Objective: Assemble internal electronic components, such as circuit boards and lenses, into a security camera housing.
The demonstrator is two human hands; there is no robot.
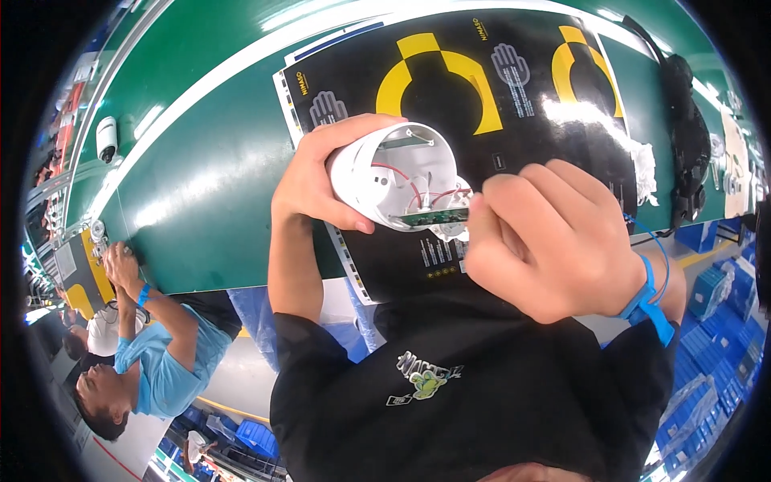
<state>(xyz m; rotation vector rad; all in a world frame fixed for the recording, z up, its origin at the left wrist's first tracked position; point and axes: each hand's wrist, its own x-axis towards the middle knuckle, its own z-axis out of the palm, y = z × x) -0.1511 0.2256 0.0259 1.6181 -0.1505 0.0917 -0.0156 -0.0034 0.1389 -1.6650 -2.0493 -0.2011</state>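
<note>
Right hand (554, 241) pinched shut on green circuit board (434, 215) (red wires inside); left hand (321, 177) wrapped round white cylindrical housing (385, 181), over black mat (530, 120).

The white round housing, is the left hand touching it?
Touching. The head view shows the left hand wrapped around the white round housing, thumb pressed along its lower side and fingers curled over its top edge.

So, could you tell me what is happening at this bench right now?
A person holds a white round housing in the left hand, its open end showing red wires and a small green circuit board. The right hand, with a blue wrist strap, pinches at the board's edge. Below lies a black and yellow mat on a green bench. Further along, a co-worker works at the same bench.
</note>
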